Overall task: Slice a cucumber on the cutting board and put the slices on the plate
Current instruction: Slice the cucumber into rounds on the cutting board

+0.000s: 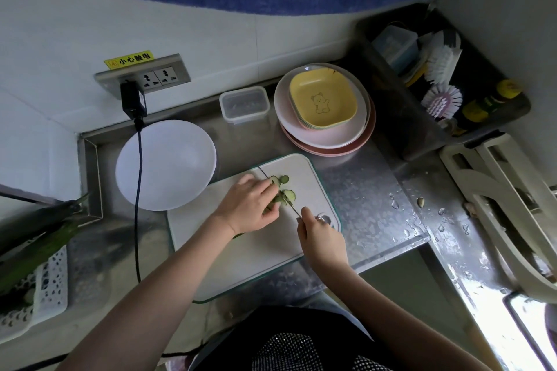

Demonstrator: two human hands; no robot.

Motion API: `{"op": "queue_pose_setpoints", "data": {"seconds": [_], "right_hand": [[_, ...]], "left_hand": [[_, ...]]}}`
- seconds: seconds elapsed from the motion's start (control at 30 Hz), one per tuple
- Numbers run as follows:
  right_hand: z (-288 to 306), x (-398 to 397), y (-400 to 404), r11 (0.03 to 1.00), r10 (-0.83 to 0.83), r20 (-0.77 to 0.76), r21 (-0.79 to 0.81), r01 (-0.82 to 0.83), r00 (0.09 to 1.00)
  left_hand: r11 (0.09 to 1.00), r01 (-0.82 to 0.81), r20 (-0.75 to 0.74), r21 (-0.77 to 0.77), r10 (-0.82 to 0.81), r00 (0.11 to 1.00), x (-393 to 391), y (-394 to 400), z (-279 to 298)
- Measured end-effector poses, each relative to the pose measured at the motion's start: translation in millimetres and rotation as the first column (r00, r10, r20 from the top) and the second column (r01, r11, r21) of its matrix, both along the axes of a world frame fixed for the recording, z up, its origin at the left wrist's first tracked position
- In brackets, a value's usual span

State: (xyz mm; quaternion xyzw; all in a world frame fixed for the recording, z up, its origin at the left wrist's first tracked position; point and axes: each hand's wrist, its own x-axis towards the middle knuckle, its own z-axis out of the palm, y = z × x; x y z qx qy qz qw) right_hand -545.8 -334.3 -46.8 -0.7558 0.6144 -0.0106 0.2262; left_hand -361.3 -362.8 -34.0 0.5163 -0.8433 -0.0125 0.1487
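On the white cutting board (pixel 265 253) with a green rim, my left hand (pixel 248 205) holds the cucumber (pixel 275 200) down, fingers curled over it, and hides most of it. Cut green slices (pixel 286 187) lie just right of my fingers. My right hand (pixel 321 238) grips the handle of a knife (pixel 278 190). Its thin blade runs up across the board between the cucumber and the slices. A white plate (pixel 165 164) with nothing on it sits left of the board.
A stack of pink plates (pixel 328 135) topped by yellow dishes stands behind the board, beside a clear lidded box (pixel 244 104). A black charger cable (pixel 138 190) hangs over the white plate. A dark rack with brushes (pixel 443 81) is at right. Water drops wet the steel counter.
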Motion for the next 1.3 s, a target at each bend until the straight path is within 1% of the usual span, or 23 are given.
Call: {"op": "queue_pose_setpoints", "data": {"seconds": [0.03,0.1,0.17,0.23,0.33,0.4,0.47,0.57,0.67,0.77,0.8,0.87,0.97,1.1,1.23,1.3], "right_hand": [[1,-1,0,1.0,0.015,-0.012,-0.015,-0.015,1.0],[4,0,1,0.995,0.066,-0.06,-0.067,-0.07,0.996],[2,1,2,0.986,0.12,-0.138,-0.098,-0.134,0.983],[-2,1,3,0.979,0.13,-0.213,-0.129,-0.159,0.968],[0,2,1,0.97,0.117,-0.253,-0.18,-0.165,0.96],[-1,1,0,0.97,0.107,-0.262,-0.184,-0.158,0.959],[-3,-2,0,0.971,0.118,-0.244,-0.176,-0.164,0.963],[-6,-6,0,0.961,0.128,-0.24,-0.212,-0.18,0.962],[-7,-10,-1,0.952,0.143,-0.286,-0.222,-0.21,0.948],[-6,-17,-1,0.932,0.161,-0.302,-0.266,-0.245,0.939],[-5,-20,0,0.925,0.171,-0.306,-0.276,-0.259,0.937],[-7,-24,1,0.92,0.18,-0.31,-0.282,-0.271,0.934],[-10,-25,3,0.939,0.161,-0.315,-0.244,-0.243,0.935],[-11,-31,7,0.94,0.217,-0.314,-0.189,-0.285,0.924],[-4,-27,7,0.919,0.227,-0.3,-0.249,-0.306,0.926],[-5,-25,6,0.907,0.227,-0.303,-0.282,-0.314,0.926]], "left_hand": [[0.998,-0.002,-0.035,-0.063,0.0,0.999,0,1,-3],[0.997,0.019,-0.043,-0.07,-0.022,0.999,2,1,-3],[0.999,0.05,-0.026,0.019,-0.05,0.998,6,-1,-4],[0.988,0.052,-0.017,0.144,-0.05,0.999,10,-2,-7],[0.954,-0.001,0.009,0.301,-0.002,1.0,10,-4,-9],[0.917,-0.042,-0.032,0.397,0.06,0.998,9,-5,-10],[0.899,-0.052,-0.085,0.434,0.098,0.992,7,-5,-10],[0.868,-0.078,-0.136,0.49,0.164,0.977,5,-11,-10],[0.781,-0.122,-0.159,0.612,0.273,0.949,5,-17,-9],[0.715,-0.125,-0.164,0.688,0.322,0.932,5,-27,-10],[0.702,-0.123,-0.156,0.701,0.32,0.935,5,-31,-10],[0.707,-0.132,-0.124,0.695,0.299,0.946,2,-35,-11],[0.732,-0.161,-0.087,0.662,0.289,0.953,-3,-37,-13],[0.75,-0.233,0.006,0.619,0.293,0.956,-8,-36,-16],[0.776,-0.275,0.092,0.568,0.272,0.958,-11,-37,-16],[0.789,-0.3,0.165,0.537,0.25,0.954,-14,-40,-15]]}}
